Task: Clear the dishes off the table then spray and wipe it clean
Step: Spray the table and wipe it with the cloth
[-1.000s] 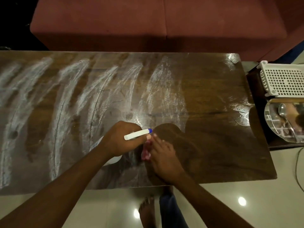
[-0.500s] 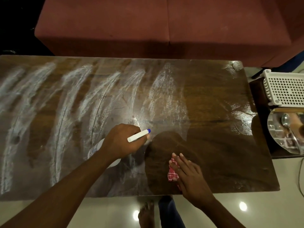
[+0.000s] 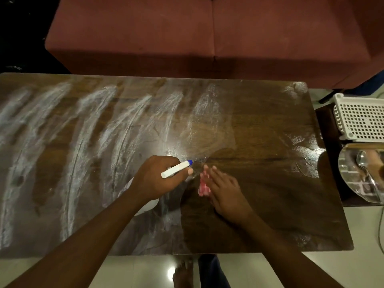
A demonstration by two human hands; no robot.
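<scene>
The dark wooden table (image 3: 270,125) fills the view, with white spray streaks over its left and middle and a darker wiped patch at the right front. My left hand (image 3: 158,179) grips a white spray bottle (image 3: 176,169) with a blue nozzle tip, held just above the table's middle. My right hand (image 3: 224,190) lies flat on a pink checked cloth (image 3: 203,187), pressing it on the table right beside the bottle. Most of the cloth is hidden under my fingers.
A maroon sofa (image 3: 207,34) runs along the table's far side. At the right stands a low side table with a white perforated basket (image 3: 361,119) and a clear plate (image 3: 353,173) holding a spoon. Pale tiled floor and my feet lie below the near edge.
My right hand slid the cloth toward the near edge, then pushed it back up beside the bottle. My left hand with the bottle stayed in place.
</scene>
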